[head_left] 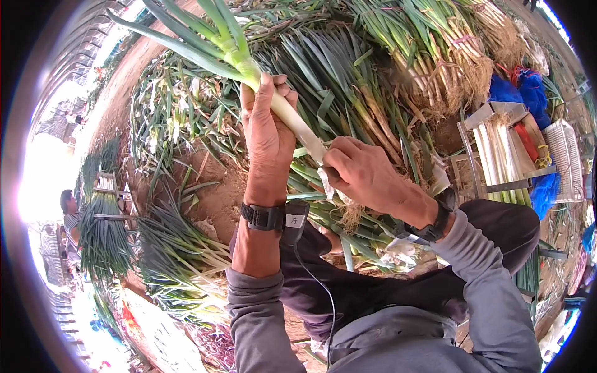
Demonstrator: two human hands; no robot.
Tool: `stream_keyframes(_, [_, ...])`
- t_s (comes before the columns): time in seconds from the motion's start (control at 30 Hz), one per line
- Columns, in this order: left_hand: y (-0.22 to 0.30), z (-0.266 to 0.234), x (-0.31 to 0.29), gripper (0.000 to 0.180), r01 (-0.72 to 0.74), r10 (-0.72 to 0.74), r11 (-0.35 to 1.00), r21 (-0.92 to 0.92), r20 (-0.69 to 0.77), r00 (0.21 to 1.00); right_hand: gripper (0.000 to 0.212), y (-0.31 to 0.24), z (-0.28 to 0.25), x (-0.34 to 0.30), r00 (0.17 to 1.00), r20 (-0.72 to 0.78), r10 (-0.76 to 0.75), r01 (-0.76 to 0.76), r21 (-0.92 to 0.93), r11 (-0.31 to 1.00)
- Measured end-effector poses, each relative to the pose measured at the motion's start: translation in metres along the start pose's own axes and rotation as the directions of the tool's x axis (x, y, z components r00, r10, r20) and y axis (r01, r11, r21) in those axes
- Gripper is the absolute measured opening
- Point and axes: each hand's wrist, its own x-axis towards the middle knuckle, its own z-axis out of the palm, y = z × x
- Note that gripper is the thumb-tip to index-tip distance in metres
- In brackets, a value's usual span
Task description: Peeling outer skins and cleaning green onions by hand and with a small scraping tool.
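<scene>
A long green onion (298, 126) slants across the upper middle, with its green leaves toward the upper left and its white stalk toward my right hand. My left hand (267, 127) is closed around the stalk just below the leaves. At the lower end, my right hand (368, 174) is closed, its fingers pinching the stalk and a pale strip of loose outer skin (326, 181). Stringy roots (352, 217) hang below that hand. The right fingertips partly hide the stalk's end.
Unpeeled green onions (336, 81) lie in a heap ahead, with tied bundles (435, 50) at the far right. A metal frame (485, 118) on the right holds peeled white stalks, beside a white basket (564, 158). More onions lie left; another person (69, 211) is at the far left.
</scene>
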Motion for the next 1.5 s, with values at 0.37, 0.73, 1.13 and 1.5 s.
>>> stream_keyframes(0.37, [0.015, -0.023, 0.021, 0.029, -0.02, 0.019, 1.0, -0.015, -0.069, 0.997, 0.022, -0.001, -0.01, -0.039, 0.983, 0.138, 0.121, -0.169, 0.422, 0.891])
stream_keyframes(0.73, [0.022, -0.032, 0.029, 0.036, -0.105, 0.136, 0.984, 0.143, -0.227, 0.964, 0.022, 0.031, 0.021, -0.138, 0.819, 0.527, 0.228, -0.346, 0.135, 0.929])
stream_keyframes(1.13, [0.048, -0.059, 0.034, 0.045, -0.224, 0.285, 0.943, 0.246, -0.249, 0.926, 0.04, 0.074, 0.045, -0.263, 0.504, 0.706, 0.497, -0.538, -0.194, 0.82])
stream_keyframes(1.5, [0.048, -0.096, 0.032, 0.021, -0.113, 0.31, 0.884, 0.453, -0.388, 0.868, 0.027, 0.033, 0.048, -0.091, 0.945, 0.1, 0.312, -0.312, -0.016, 0.95])
